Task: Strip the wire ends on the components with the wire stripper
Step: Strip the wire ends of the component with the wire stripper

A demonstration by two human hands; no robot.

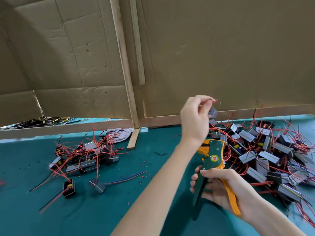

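Two hands in play above teal desk [119, 201]. Pinching red wire [214, 100] w/ L hand [194, 120], raised; grey component [213, 113] dangling just under fingertips. Gripping wire stripper [213, 154] by handles w/ R hand [225, 188], lower & nearer; tool head up, close under L wrist. Big heap of components [265, 150] right of both hands; smaller heap [88, 155] left of L forearm.

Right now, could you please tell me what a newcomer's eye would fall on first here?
Probably the green and orange wire stripper, gripped by the right hand at lower centre right. Above it the left hand pinches a red wire with a small grey component hanging from it. Tangled red-wired components lie on the teal table: a large pile at right, a smaller pile at left.
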